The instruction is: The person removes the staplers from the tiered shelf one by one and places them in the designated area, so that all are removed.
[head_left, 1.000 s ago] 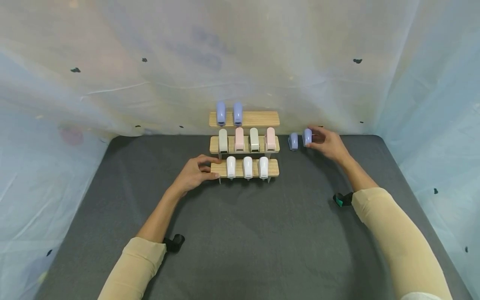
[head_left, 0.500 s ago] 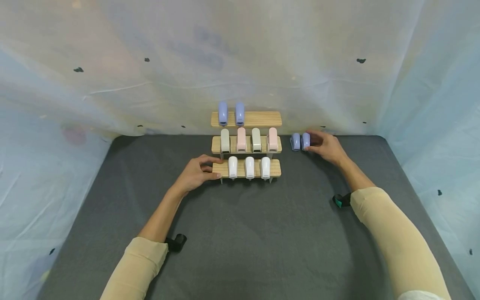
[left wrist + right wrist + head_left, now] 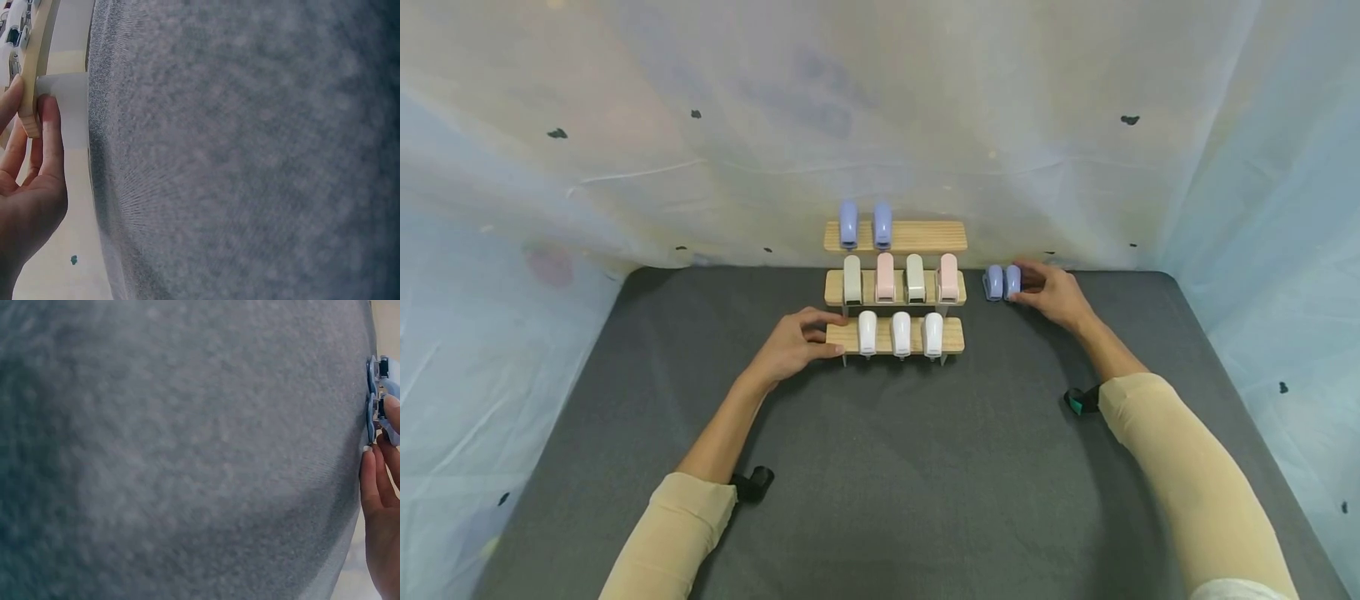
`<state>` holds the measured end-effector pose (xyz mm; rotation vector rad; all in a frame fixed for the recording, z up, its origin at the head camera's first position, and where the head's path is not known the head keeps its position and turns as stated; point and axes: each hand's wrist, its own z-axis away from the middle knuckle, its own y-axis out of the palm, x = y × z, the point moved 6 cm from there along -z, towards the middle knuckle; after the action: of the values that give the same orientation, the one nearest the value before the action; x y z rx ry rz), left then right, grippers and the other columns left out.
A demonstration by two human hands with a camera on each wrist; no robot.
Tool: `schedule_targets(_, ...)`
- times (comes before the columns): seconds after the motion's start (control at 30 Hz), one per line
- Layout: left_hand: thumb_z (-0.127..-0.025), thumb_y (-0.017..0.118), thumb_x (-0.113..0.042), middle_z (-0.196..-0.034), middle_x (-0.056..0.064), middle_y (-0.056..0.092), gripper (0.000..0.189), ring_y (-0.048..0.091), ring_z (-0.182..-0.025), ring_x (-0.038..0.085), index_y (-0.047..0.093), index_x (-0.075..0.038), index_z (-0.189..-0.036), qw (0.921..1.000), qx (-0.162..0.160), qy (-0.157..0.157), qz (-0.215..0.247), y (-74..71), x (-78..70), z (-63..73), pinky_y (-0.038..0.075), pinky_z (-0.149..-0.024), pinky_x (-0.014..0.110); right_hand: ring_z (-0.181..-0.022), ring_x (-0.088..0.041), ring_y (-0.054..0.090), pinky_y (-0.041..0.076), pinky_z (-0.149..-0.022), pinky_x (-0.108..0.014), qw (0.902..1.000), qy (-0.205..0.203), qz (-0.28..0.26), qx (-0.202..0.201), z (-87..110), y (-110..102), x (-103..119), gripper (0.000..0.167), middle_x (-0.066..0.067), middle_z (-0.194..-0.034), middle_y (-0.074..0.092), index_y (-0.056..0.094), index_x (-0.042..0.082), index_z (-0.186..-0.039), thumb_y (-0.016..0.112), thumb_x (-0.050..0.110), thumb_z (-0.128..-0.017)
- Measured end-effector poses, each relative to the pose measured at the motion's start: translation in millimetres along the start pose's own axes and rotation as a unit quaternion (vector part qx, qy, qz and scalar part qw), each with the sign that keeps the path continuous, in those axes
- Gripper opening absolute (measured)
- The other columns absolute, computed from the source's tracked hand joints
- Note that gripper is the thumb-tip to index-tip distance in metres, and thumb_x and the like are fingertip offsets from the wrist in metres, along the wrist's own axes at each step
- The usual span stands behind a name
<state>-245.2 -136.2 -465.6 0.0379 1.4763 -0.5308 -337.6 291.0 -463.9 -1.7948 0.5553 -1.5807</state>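
My left hand [image 3: 796, 344] grips the left end of the lowest wooden shelf [image 3: 841, 337]. In the left wrist view the thumb lies on one face of the board [image 3: 32, 94] and the fingers on the other. At the right, my right hand [image 3: 1054, 293] holds a small blue stapler [image 3: 1012, 284] between thumb and fingers on the dark table. Close along its left side stands a second blue stapler [image 3: 993, 283]. Three white staplers [image 3: 901, 334] line the lowest shelf. Grey and pink staplers [image 3: 885, 277] alternate on the middle tier, and two blue ones [image 3: 848, 223] stand on the top tier.
The middle shelf board [image 3: 829, 288] and top shelf board [image 3: 928, 236] rise in steps toward the pale hanging sheet [image 3: 1037, 108] at the table's back edge. More sheeting hangs at both sides. Dark cloth covers the table [image 3: 880, 483].
My right hand has slid its blue stapler left, closing the gap to the other blue one. The left hand keeps its hold on the shelf. The head view has shifted slightly.
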Motion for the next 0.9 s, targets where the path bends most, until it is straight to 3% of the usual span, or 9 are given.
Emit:
schedule_targets(0.63,-0.086,0.079,-0.011,-0.134,0.009,0.051,0.043,0.068,-0.095,0.027,0.067,-0.013,-0.127,1.0000,0.000,0.001,-0.004,0.4,-2.2,0.3,0.056,-0.081,0.043,-0.122,-0.038,0.057,0.046,-0.098,-0.054,0.9996,0.004,-0.025,-0.009,3.5,-0.6,-0.9,0.073,-0.022,-0.140,0.055,0.045,0.008,-0.149,0.081,0.015,-0.086)
schedule_targets(0.9,-0.087,0.079,-0.012,-0.136,0.011,0.049,0.045,0.067,-0.096,0.029,0.066,-0.012,-0.129,1.0000,0.001,-0.001,-0.002,0.4,-4.5,3.0,0.055,-0.084,0.048,-0.119,-0.033,0.060,0.052,-0.088,-0.037,0.9990,-0.010,-0.036,-0.026,7.1,-10.1,4.2,0.064,-0.015,-0.140,0.057,0.051,0.007,-0.145,0.078,0.011,-0.087)
